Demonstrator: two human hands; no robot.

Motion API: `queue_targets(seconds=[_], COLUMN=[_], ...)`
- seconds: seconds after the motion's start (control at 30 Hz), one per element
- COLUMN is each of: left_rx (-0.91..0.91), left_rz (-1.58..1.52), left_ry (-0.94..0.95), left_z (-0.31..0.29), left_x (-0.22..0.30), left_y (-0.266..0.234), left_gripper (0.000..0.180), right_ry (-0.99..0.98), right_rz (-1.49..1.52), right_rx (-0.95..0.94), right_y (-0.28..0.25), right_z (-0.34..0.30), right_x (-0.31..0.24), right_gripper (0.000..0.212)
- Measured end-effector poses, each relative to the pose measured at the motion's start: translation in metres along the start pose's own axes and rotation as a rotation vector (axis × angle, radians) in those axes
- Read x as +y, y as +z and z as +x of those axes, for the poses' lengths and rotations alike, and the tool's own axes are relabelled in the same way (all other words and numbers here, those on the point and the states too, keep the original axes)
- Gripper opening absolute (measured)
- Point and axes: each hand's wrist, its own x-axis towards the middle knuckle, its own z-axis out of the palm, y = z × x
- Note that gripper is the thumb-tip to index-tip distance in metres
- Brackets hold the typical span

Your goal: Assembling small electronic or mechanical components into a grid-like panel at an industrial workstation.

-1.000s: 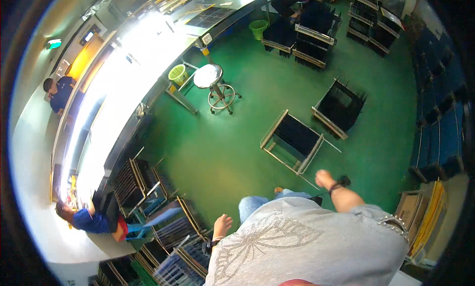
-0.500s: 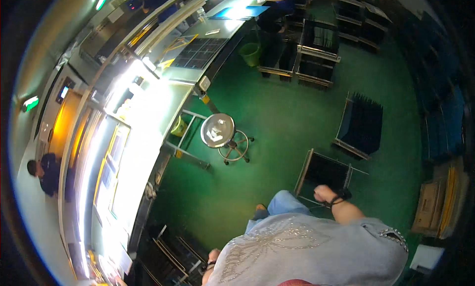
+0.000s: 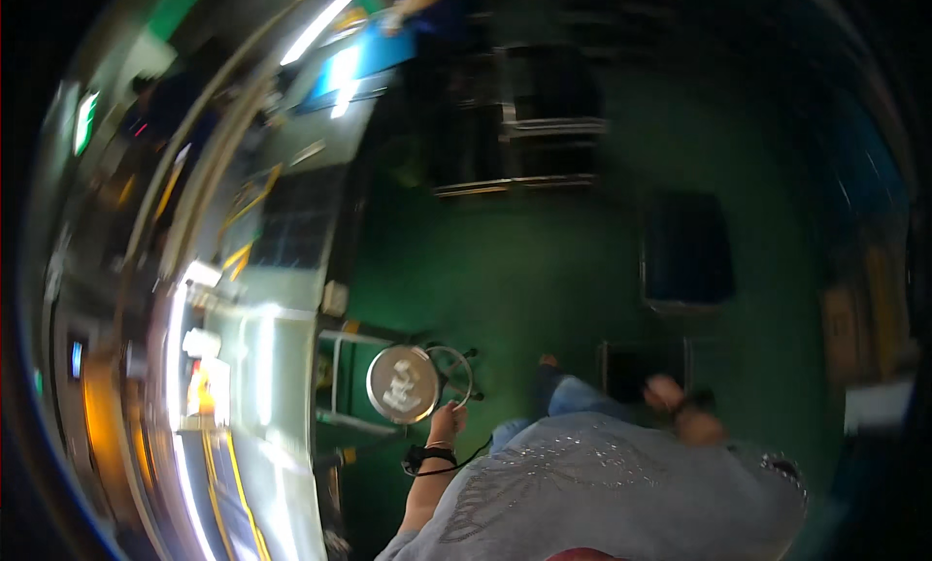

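My left hand [image 3: 447, 423] hangs in front of my body, by the edge of a round metal stool [image 3: 403, 383]. Its fingers look curled in, and nothing shows in them. A black band with a dark cord circles that wrist. Small white pieces lie on the stool's seat. On the other side, my right hand [image 3: 665, 393] swings over a dark rack [image 3: 621, 369] on the floor. Motion smears its fingers, so their shape is unclear. No object is visible in it.
Along the left runs a brightly lit workbench [image 3: 291, 367]. A dark blue loaded rack [image 3: 687, 250] stands ahead on the right, with more racks [image 3: 553, 153] farther off. At the bench's far end is another person [image 3: 432, 13] beside a blue sheet [image 3: 379, 61]. Cartons [image 3: 845, 328] stand at right.
The view has turned and moved forward, bringing the stool closer. My left hand has swung forward into fuller view. My right hand remains at my right side, now more blurred.
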Motion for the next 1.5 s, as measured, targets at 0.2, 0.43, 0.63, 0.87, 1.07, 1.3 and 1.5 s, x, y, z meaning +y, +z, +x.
queue_targets(seconds=[0.2,0.43,0.63,0.87,1.07,1.3,1.5], left_rx=[-0.305,0.082,-0.273,-0.780,-0.671,-0.548,-0.537], left_rz=[0.793,1.082,2.133,1.183,1.045,0.877,0.895], left_ry=[0.170,0.235,0.636,-0.051,-0.192,-0.351,-0.289], left_z=[0.094,0.296,0.441,0.498,0.545,0.624,0.629], left_x=[0.140,0.422,0.399,0.145,-0.055,-0.153,-0.159], left_y=[0.130,0.226,0.403,0.614,0.702,0.765,0.799], left_gripper=[0.025,0.026,0.014,0.051,0.055,0.031,0.021], right_ry=[0.606,1.216,1.338,1.488,1.237,1.533,1.531], right_rz=[1.422,1.531,1.917,2.030,2.375,1.991,2.031], right_rx=[0.301,0.321,0.778,1.017,1.642,1.566,1.561], right_y=[-0.195,-0.175,-0.082,0.072,0.168,0.188,0.203], right_z=[0.152,0.147,0.136,0.180,0.205,0.226,0.222], right_x=[-0.064,-0.023,0.030,0.156,0.251,0.308,0.333], right_gripper=[0.029,0.039,0.045,0.037,0.037,0.028,0.015])
